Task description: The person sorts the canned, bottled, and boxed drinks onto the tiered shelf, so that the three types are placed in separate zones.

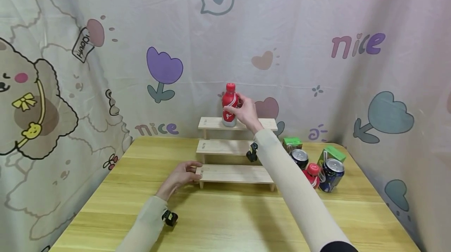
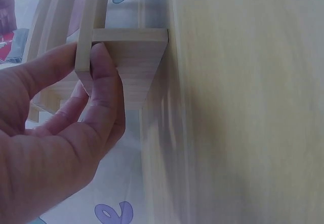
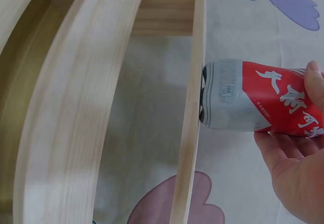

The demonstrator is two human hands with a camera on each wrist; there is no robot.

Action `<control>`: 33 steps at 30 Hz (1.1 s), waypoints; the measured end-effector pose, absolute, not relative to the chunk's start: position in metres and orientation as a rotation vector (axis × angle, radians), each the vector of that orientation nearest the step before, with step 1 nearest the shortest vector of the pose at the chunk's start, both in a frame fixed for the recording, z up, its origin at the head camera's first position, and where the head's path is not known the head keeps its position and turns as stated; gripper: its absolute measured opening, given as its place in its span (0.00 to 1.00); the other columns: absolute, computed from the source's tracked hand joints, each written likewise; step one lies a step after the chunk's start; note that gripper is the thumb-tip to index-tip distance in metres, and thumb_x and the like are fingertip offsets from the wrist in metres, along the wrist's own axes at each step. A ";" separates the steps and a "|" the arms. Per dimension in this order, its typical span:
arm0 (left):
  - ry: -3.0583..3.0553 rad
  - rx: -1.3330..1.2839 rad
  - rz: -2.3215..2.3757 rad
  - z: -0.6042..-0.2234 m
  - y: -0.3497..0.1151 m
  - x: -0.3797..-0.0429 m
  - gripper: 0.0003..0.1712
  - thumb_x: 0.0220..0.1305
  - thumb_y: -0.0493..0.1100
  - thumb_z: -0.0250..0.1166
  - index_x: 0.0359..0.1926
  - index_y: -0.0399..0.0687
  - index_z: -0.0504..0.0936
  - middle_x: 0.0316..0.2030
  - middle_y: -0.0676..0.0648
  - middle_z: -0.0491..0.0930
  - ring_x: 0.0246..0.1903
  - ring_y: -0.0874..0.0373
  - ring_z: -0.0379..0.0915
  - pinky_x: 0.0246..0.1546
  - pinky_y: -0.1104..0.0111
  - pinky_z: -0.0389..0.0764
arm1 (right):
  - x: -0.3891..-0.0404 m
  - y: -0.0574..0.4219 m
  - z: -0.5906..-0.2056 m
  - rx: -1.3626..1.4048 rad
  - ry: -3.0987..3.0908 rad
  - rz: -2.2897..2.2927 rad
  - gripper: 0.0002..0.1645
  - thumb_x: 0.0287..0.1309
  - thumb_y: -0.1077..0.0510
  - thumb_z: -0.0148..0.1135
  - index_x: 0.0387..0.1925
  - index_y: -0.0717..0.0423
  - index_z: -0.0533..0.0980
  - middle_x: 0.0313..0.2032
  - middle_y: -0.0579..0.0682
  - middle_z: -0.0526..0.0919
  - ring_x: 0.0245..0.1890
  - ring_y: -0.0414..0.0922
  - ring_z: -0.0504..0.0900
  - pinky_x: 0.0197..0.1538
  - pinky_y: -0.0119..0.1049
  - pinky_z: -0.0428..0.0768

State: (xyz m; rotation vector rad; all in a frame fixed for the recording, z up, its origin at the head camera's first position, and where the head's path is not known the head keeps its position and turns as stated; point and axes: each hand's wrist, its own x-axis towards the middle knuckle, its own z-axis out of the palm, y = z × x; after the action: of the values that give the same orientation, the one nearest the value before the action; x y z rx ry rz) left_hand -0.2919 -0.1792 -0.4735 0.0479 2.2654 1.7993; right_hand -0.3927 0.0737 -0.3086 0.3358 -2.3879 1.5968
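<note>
A red-labelled plastic bottle (image 1: 229,105) with a red cap stands upright at the top step of a three-step wooden shelf (image 1: 232,173). My right hand (image 1: 246,113) grips it from the right side, thumb across the front. In the right wrist view the clear base of the bottle (image 3: 225,95) is right at the edge of the top board (image 3: 187,133). At the lowest step, my left hand (image 1: 181,175) pinches the left end of the board (image 2: 83,57) between thumb and fingers, as the left wrist view shows.
Right of the shelf stand a second red-capped bottle (image 1: 312,173), a dark blue can (image 1: 332,175), another dark can (image 1: 300,158) and two green-topped boxes, one at the back (image 1: 292,142) and one nearer (image 1: 332,154). A patterned curtain (image 1: 218,40) hangs behind the wooden table (image 1: 211,220).
</note>
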 end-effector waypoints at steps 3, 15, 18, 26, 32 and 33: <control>2.259 0.047 1.802 -0.473 -0.179 -0.292 0.31 0.53 0.27 0.69 0.59 0.33 0.73 0.45 0.36 0.76 0.36 0.52 0.77 0.40 0.63 0.86 | -0.396 0.073 -0.307 0.342 -2.398 1.606 0.42 0.53 0.53 0.74 0.69 0.49 0.67 0.56 0.53 0.81 0.57 0.48 0.79 0.61 0.42 0.79; 2.259 0.041 1.804 -0.473 -0.178 -0.293 0.30 0.53 0.27 0.68 0.59 0.34 0.74 0.46 0.36 0.76 0.35 0.52 0.77 0.40 0.63 0.86 | -0.399 0.071 -0.305 0.371 -2.416 1.632 0.42 0.55 0.55 0.72 0.69 0.50 0.66 0.57 0.54 0.80 0.57 0.49 0.79 0.62 0.42 0.78; 2.254 0.036 1.808 -0.473 -0.178 -0.293 0.30 0.54 0.27 0.68 0.59 0.34 0.74 0.45 0.36 0.76 0.35 0.53 0.77 0.39 0.64 0.86 | -0.398 0.071 -0.306 0.377 -2.419 1.632 0.42 0.55 0.55 0.72 0.70 0.50 0.66 0.58 0.54 0.80 0.58 0.48 0.79 0.63 0.41 0.78; 2.247 0.056 1.814 -0.474 -0.180 -0.292 0.30 0.54 0.26 0.68 0.60 0.33 0.73 0.46 0.35 0.76 0.36 0.52 0.78 0.40 0.63 0.86 | -0.397 0.072 -0.305 0.369 -2.443 1.627 0.41 0.56 0.54 0.72 0.70 0.49 0.66 0.58 0.53 0.79 0.59 0.49 0.78 0.63 0.43 0.78; 2.250 0.053 1.805 -0.474 -0.178 -0.293 0.29 0.55 0.27 0.67 0.60 0.33 0.73 0.47 0.34 0.77 0.36 0.52 0.78 0.39 0.64 0.86 | -0.399 0.073 -0.305 0.376 -2.448 1.639 0.42 0.56 0.54 0.72 0.70 0.49 0.65 0.59 0.53 0.78 0.60 0.49 0.77 0.64 0.43 0.77; 2.253 0.057 1.801 -0.474 -0.178 -0.293 0.29 0.55 0.27 0.67 0.60 0.33 0.73 0.46 0.34 0.77 0.36 0.52 0.78 0.38 0.64 0.86 | -0.399 0.073 -0.305 0.380 -2.447 1.642 0.42 0.56 0.54 0.72 0.70 0.49 0.65 0.59 0.53 0.78 0.60 0.49 0.77 0.64 0.43 0.77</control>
State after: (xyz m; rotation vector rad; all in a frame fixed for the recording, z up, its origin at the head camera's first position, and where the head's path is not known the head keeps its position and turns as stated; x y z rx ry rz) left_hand -0.2926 -0.1782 -0.4735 0.0567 2.2528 1.8014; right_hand -0.3991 0.0728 -0.3049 0.3798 -2.4469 1.6416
